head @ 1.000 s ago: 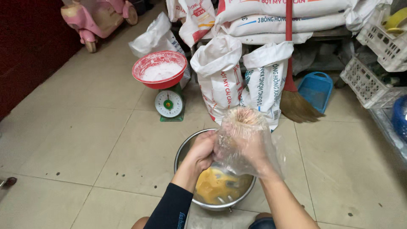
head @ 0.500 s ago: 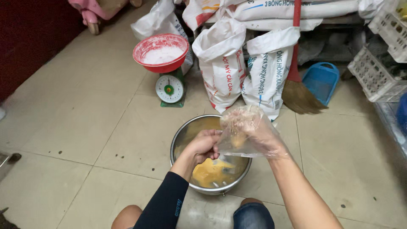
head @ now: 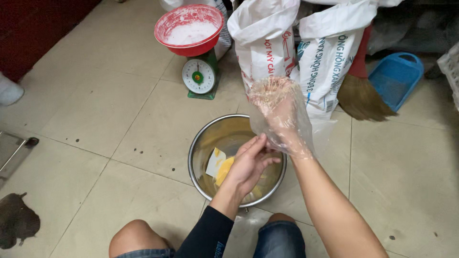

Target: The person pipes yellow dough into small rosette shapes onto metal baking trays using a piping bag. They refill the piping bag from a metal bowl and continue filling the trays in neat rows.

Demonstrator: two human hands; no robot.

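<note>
My right hand [head: 277,110] is raised over a steel bowl [head: 201,143], fingers spread inside a loose clear plastic glove [head: 287,124]. My left hand [head: 251,162] pinches the glove's cuff edge near the right wrist. The bowl sits on the tiled floor between my knees and holds yellow batter and a white scraper [head: 215,162] smeared with yellow.
A green dial scale [head: 199,76] carrying a red basin of white powder [head: 190,31] stands beyond the bowl. Two open white sacks [head: 330,57] stand behind it. A broom [head: 361,95] and a blue dustpan [head: 396,76] lie at right. A dark rag [head: 16,220] is at bottom left.
My gloved right hand has risen higher above the bowl. My left hand moved from the bowl's contents up to the glove's cuff. The camera tilted down and nearer.
</note>
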